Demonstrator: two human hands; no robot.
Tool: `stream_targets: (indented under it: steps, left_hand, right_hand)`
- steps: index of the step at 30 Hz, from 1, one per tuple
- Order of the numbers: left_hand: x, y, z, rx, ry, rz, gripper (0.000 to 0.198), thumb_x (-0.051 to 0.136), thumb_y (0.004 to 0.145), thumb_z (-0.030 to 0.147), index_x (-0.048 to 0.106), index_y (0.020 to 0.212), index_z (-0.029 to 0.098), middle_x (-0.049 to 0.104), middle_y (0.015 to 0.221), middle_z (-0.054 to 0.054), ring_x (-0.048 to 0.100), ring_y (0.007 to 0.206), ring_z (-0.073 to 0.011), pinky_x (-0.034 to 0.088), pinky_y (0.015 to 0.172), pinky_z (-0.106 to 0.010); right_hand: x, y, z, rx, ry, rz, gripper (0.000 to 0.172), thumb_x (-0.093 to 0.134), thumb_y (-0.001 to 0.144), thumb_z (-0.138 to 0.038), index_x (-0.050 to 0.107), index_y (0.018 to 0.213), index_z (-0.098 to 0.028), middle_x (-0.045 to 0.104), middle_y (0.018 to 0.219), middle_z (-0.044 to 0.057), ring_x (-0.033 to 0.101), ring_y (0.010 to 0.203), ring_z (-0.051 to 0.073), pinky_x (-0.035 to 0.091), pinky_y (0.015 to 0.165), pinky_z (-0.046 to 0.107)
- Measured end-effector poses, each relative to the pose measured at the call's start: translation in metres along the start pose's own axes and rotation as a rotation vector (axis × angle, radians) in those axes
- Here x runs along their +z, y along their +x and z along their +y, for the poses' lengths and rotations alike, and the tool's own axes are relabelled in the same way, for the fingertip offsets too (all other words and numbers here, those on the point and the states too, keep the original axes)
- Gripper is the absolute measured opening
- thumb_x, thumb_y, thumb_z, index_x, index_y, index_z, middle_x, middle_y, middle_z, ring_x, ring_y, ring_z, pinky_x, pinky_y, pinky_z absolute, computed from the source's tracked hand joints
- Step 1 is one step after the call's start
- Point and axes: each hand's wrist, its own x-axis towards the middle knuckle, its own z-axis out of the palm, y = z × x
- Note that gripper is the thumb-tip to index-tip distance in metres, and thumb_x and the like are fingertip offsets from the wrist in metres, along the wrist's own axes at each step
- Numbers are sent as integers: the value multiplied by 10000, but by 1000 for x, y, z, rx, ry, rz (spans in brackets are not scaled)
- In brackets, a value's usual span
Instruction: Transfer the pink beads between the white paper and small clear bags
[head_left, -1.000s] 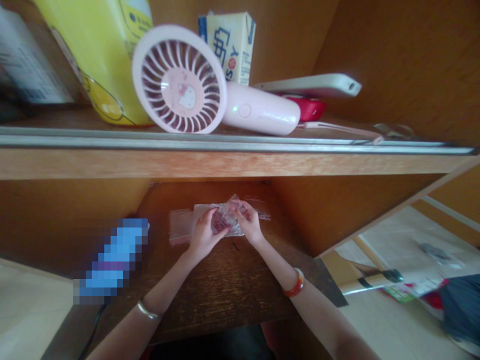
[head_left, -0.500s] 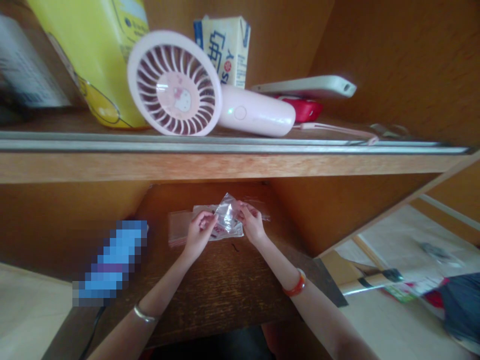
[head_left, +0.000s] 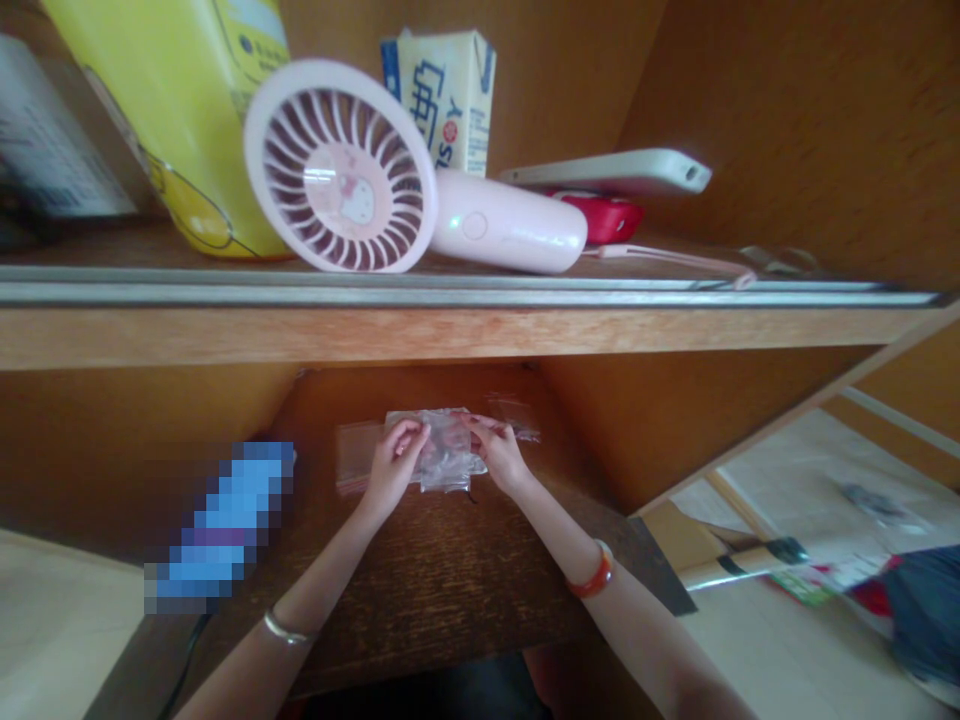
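From the head camera, a crinkled clear plastic bag [head_left: 444, 450] lies on a dark, grainy wooden desk [head_left: 420, 570], sitting lower and flatter than half a second ago, when it bulged up between the hands. The left hand [head_left: 391, 468] is curled, its fingers pinching the bag at nine o'clock. The right hand [head_left: 499, 455] is nearly closed, pinching it at three o'clock. A flat plastic sleeve [head_left: 356, 457] sticks out past the left hand. At twelve o'clock, on a pale wooden shelf [head_left: 450, 335], a glossy pink handheld fan [head_left: 337, 165] shows its round, slotted head.
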Motion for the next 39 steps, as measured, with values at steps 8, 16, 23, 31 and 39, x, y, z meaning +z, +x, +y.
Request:
stream_targets:
  steps: [8,16,23,31,39]
  left_hand:
    - [2,2,-1,-17,-93,135,290,653,773,468,569,795,192,608,699,20,630,640,-139,490,567,-207]
    - [-4,8,-5,-128,-269,295,415,735,651,544,574,792,188,608,682,33,629,583,-126,485,525,-196]
    - [0,4,-5,-102,-144,33,363,672,761,501,591,672,159,587,588,19,555,502,-104,433,486,-196]
    - [-4,3,3,-20,-82,13,300,677,770,447,619,693,163,631,633,0,576,571,-118,445,557,-210]
    - [-2,2,10,-2,-100,69,282,694,738,438,616,704,170,632,635,-1,597,608,-140,464,584,-228]
  right_hand:
    - [-2,2,4,44,-39,-33,326,781,657,-429,735,841,-164,710,796,51,658,630,159,543,534,270]
    - [-3,-7,-2,180,-208,-426,341,797,652,-402,703,808,-115,696,681,37,650,564,121,521,502,217]
    - [-9,5,7,14,-111,-228,283,786,677,-407,673,752,-159,680,633,-3,634,519,107,506,491,210]
    - [-8,5,2,23,-94,-200,296,779,688,-415,666,749,-148,675,669,11,621,507,108,491,456,212]
    - [-7,4,2,39,-131,-209,291,761,705,-421,664,729,-148,663,661,19,621,524,114,483,442,215]
